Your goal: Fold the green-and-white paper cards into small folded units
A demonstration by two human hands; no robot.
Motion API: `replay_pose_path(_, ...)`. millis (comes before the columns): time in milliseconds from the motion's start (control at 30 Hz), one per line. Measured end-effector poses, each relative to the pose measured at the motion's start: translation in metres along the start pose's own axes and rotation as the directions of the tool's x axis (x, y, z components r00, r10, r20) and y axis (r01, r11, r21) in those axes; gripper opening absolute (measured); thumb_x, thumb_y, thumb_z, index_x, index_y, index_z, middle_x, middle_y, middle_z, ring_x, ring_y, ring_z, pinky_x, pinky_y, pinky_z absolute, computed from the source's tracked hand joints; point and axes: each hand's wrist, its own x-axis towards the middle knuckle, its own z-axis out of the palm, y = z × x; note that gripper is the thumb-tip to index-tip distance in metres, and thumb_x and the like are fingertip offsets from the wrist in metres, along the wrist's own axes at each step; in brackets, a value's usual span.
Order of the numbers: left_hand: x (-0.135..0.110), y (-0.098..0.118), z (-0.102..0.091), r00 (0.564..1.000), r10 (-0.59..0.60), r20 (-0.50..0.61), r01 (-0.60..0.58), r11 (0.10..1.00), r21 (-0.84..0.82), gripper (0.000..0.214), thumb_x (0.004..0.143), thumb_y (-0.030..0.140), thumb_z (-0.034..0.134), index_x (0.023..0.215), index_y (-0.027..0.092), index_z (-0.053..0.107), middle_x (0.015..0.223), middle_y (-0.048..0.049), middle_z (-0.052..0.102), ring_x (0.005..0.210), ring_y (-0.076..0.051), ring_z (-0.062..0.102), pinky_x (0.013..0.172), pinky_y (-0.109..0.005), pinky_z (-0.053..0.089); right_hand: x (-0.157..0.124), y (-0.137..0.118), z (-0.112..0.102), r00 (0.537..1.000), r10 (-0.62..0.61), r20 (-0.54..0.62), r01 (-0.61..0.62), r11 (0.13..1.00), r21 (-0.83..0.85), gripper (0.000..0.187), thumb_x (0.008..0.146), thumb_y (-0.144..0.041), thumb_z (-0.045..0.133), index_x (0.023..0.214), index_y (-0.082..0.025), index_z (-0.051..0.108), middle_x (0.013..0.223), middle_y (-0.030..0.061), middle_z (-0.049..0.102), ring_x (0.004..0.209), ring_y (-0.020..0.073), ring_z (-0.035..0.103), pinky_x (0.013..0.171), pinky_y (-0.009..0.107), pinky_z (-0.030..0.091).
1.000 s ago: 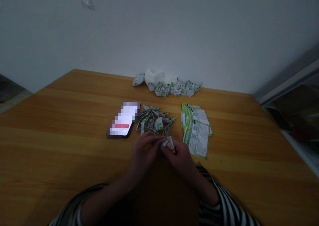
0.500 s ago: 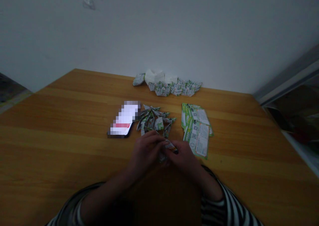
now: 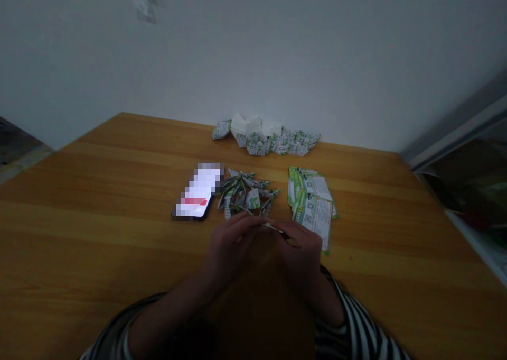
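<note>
Near the front middle of the table, my left hand point(image 3: 232, 243) and my right hand point(image 3: 299, 249) meet, both closed on a small folded paper point(image 3: 273, 227). Only a thin pale edge of that paper shows between the fingertips; the rest is hidden. Just beyond my left hand lies a heap of folded paper pieces point(image 3: 251, 197), printed green and white. To the right, partly behind my right hand, is a loose stack of printed leaflets point(image 3: 319, 212) in green and white.
A phone point(image 3: 198, 191) with its lit screen blurred lies left of the folded pieces. Along the wall at the table's back edge stand joined folded-paper shapes point(image 3: 259, 143) and white crumpled-looking paper point(image 3: 245, 125). The wooden table point(image 3: 99, 201) reaches the wall. Shelving point(image 3: 467, 191) is at the right.
My right hand has turned and its knuckles have risen over the paper. The folded paper has tilted, so that only its edge shows where a printed face was visible before.
</note>
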Motion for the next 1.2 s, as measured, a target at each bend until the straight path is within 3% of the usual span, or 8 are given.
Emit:
replay_pose_path(67, 0.0, 0.002, -0.001, 1.0, -0.004, -0.024, 0.003, 0.999, -0.041, 0.014, 0.082, 0.01, 0.064, 0.088, 0.018, 0.073, 0.079, -0.0018, 0.073, 0.069, -0.011, 0.066, 0.063, -0.02, 0.051, 0.0, 0.001, -0.003, 0.998, -0.054, -0.043, 0.051, 0.997, -0.062, 0.022, 0.082, -0.009, 0.061, 0.091, -0.022, 0.076, 0.083, 0.0059, 0.072, 0.073, 0.0167, 0.068, 0.063, 0.026, 0.055)
replay_pose_path(167, 0.002, 0.003, -0.003, 0.993, -0.102, -0.065, 0.095, 0.99, -0.107, 0.013, 0.079, 0.009, 0.065, 0.082, 0.019, 0.074, 0.074, -0.0001, 0.075, 0.065, -0.011, 0.068, 0.062, -0.019, 0.052, -0.001, 0.003, -0.004, 0.997, -0.014, -0.082, 0.007, 0.997, -0.078, 0.02, 0.08, -0.011, 0.063, 0.091, -0.022, 0.077, 0.075, 0.0052, 0.068, 0.063, 0.0152, 0.064, 0.053, 0.024, 0.05)
replay_pose_path(333, 0.006, 0.001, -0.004, 0.942, -0.327, -0.067, 0.305, 0.924, -0.231, 0.011, 0.075, 0.012, 0.07, 0.076, 0.021, 0.076, 0.075, 0.0006, 0.076, 0.068, -0.014, 0.07, 0.065, -0.022, 0.055, -0.003, 0.007, 0.001, 0.98, 0.198, -0.01, -0.193, 0.963, 0.186, 0.021, 0.08, -0.013, 0.065, 0.094, -0.024, 0.077, 0.08, 0.0031, 0.076, 0.066, 0.017, 0.07, 0.062, 0.027, 0.056)
replay_pose_path(567, 0.008, -0.003, 0.001, 0.918, -0.393, -0.059, 0.349, 0.869, -0.351, 0.011, 0.071, 0.012, 0.073, 0.073, 0.023, 0.076, 0.075, 0.0011, 0.076, 0.073, -0.014, 0.07, 0.071, -0.022, 0.055, 0.002, 0.004, 0.008, 0.837, 0.544, 0.053, -0.488, 0.701, 0.52, 0.005, 0.069, -0.022, 0.076, 0.074, -0.022, 0.076, 0.07, 0.0014, 0.076, 0.064, 0.0181, 0.071, 0.061, 0.027, 0.057)
replay_pose_path(733, 0.008, 0.0, 0.007, 0.826, -0.562, 0.036, 0.516, 0.729, -0.45, 0.002, 0.07, 0.02, 0.077, 0.071, 0.02, 0.077, 0.085, -0.0032, 0.077, 0.081, -0.018, 0.071, 0.076, -0.026, 0.056, 0.004, -0.001, 0.01, 0.78, 0.624, 0.052, -0.55, 0.642, 0.535, 0.01, 0.067, -0.026, 0.077, 0.064, -0.019, 0.072, 0.06, 0.0017, 0.072, 0.056, 0.0157, 0.067, 0.055, 0.025, 0.054)
replay_pose_path(1000, 0.003, -0.003, 0.014, 0.631, -0.762, 0.147, 0.676, 0.447, -0.586, 0.025, 0.063, 0.027, 0.083, 0.084, 0.016, 0.076, 0.083, -0.007, 0.077, 0.074, -0.016, 0.071, 0.069, -0.023, 0.055, 0.003, 0.003, 0.016, 0.727, 0.681, 0.084, -0.581, 0.546, 0.604, 0.019, 0.066, -0.031, 0.08, 0.064, -0.017, 0.065, 0.064, 0.0019, 0.073, 0.06, 0.0157, 0.068, 0.061, 0.026, 0.055)
replay_pose_path(1100, -0.001, -0.005, 0.017, 0.602, -0.775, 0.189, 0.666, 0.359, -0.654, 0.034, 0.062, 0.026, 0.084, 0.092, 0.015, 0.074, 0.085, -0.0086, 0.077, 0.073, -0.016, 0.071, 0.068, -0.024, 0.056, 0.003, 0.003, 0.019, 0.728, 0.681, 0.083, -0.557, 0.515, 0.652, 0.023, 0.065, -0.03, 0.081, 0.073, -0.018, 0.063, 0.066, 0.0, 0.073, 0.058, 0.0157, 0.069, 0.059, 0.026, 0.056)
replay_pose_path(1200, -0.002, -0.008, 0.016, 0.62, -0.758, 0.203, 0.664, 0.369, -0.651, 0.034, 0.066, 0.027, 0.082, 0.096, 0.014, 0.073, 0.085, -0.01, 0.077, 0.071, -0.017, 0.071, 0.067, -0.025, 0.056, 0.004, 0.001, 0.019, 0.743, 0.662, 0.099, -0.543, 0.509, 0.668, 0.024, 0.066, -0.028, 0.08, 0.077, -0.02, 0.06, 0.067, -0.0011, 0.072, 0.056, 0.0156, 0.069, 0.055, 0.026, 0.056)
